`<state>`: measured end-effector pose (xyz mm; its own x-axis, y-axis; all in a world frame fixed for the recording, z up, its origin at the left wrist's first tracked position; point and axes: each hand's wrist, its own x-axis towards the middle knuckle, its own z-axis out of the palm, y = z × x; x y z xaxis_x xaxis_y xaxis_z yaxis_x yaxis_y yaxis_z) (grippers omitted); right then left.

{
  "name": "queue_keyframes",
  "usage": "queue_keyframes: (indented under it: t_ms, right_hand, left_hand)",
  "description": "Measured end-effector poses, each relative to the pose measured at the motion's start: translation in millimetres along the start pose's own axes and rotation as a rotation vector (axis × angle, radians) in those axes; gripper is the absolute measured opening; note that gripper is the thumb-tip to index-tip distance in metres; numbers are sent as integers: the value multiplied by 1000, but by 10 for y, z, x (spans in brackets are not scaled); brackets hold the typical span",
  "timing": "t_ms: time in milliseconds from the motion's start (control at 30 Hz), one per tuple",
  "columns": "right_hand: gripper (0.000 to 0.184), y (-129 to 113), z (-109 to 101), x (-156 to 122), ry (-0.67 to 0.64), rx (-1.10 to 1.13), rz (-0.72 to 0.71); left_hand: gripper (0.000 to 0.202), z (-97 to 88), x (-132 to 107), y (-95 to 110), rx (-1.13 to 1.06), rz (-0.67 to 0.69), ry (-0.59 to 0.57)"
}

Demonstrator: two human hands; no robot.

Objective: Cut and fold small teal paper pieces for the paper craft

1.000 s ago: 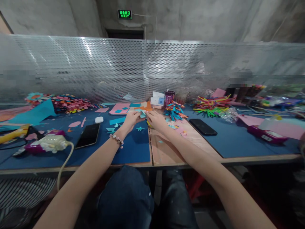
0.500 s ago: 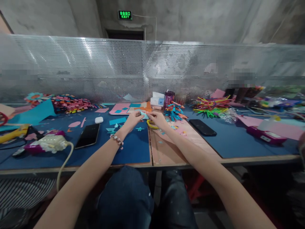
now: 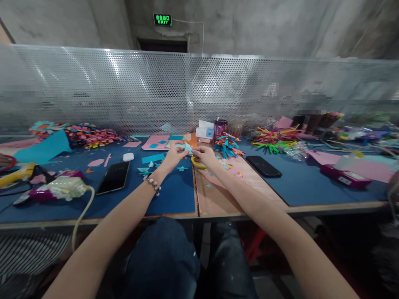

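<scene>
Between my two hands is a small light-blue piece of folded paper (image 3: 187, 148), raised a little above the table. My left hand (image 3: 174, 153) pinches it from the left, with a beaded bracelet (image 3: 152, 182) on that wrist. The fingers of my right hand (image 3: 204, 154) are closed at its right edge. Just below my right hand lies a yellow-handled tool (image 3: 198, 163), partly hidden by it. Several small blue folded paper pieces (image 3: 144, 170) and a blue paper star (image 3: 182, 168) rest on the mat left of and below my hands.
A black phone (image 3: 114, 177) and a white earbud case (image 3: 128, 157) lie left; another phone (image 3: 263, 166) lies right. Behind my hands stand a tissue pack (image 3: 205, 132), a purple cup (image 3: 220, 128) and pink sheets (image 3: 152, 142). A glue gun (image 3: 59, 187) trails its cord over the front edge.
The folded blue paper has turned between my fingers and now shows a pointed face. My left fingers have shifted their hold and spread slightly; my right hand stays almost in place.
</scene>
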<state>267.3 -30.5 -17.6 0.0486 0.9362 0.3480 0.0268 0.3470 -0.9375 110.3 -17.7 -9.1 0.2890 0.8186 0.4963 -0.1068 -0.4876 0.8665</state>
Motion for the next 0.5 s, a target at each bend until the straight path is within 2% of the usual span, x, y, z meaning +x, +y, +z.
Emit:
queue_keyframes:
  t_ms: [200,367,500]
  right_hand:
    - [21,-2,10,-4,-28,-18,-13]
    - [17,24,35,11,-6,1,-13]
    - [22,-12,23,2,-13,-39,-50]
  left_hand:
    - [29,-24,40,-38,90,61,-4]
    - [31,-3,29,-21,76,68,-31]
    - [30,25,5,31,74,45,-33]
